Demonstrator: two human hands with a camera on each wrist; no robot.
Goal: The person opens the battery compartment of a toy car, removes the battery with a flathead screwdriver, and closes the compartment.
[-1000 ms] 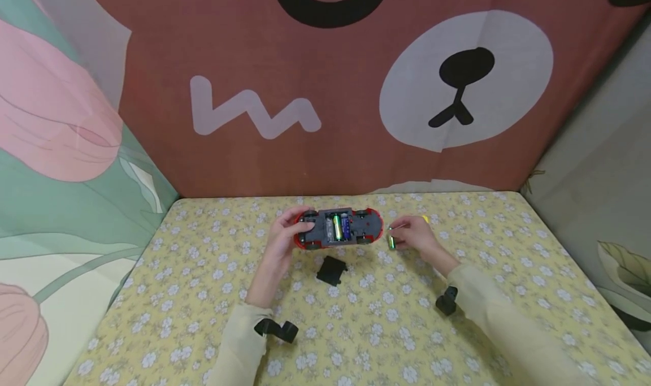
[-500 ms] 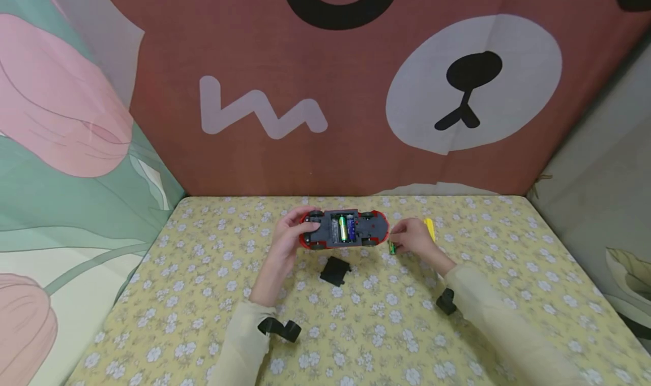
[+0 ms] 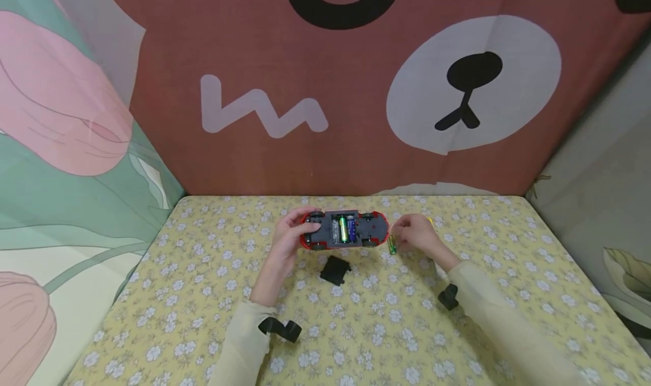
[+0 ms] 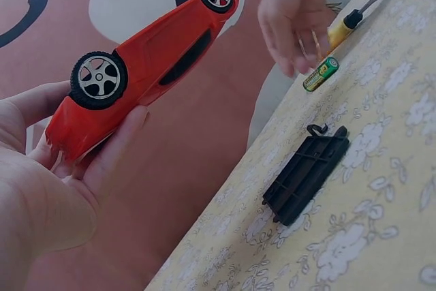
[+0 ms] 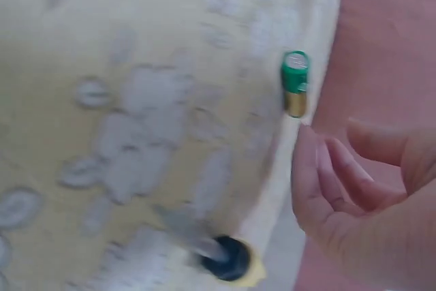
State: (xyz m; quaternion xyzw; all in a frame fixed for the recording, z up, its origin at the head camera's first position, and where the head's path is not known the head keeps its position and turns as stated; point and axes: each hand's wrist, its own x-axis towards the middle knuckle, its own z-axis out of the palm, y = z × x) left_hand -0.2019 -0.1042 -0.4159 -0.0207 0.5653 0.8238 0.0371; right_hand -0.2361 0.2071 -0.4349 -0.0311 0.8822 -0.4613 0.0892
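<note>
My left hand (image 3: pixel 287 233) grips the rear of a red toy car (image 4: pixel 146 76), thumb across its dark underside, which faces me in the head view. In its uncovered battery compartment sit a green battery (image 3: pixel 343 229) and a blue battery (image 3: pixel 352 229). A loose green-and-gold battery (image 5: pixel 296 86) lies on the tablecloth just off the car's right end. Right beside it is my right hand (image 3: pixel 417 233), fingers loosely bent and thumb apart; the right wrist view shows the battery beyond the fingertips. The black battery cover (image 4: pixel 306 175) lies below the car.
A screwdriver with a yellow handle (image 4: pixel 344 28) lies on the table behind my right hand, mostly hidden by it in the head view. The yellow flowered tablecloth (image 3: pixel 366 329) runs back to a brown wall hanging (image 3: pixel 346 160) with a bear design.
The loose battery, earlier at my right fingertips, has been let go and lies on the cloth. The car and left hand shift slightly right in the head view, as does the background.
</note>
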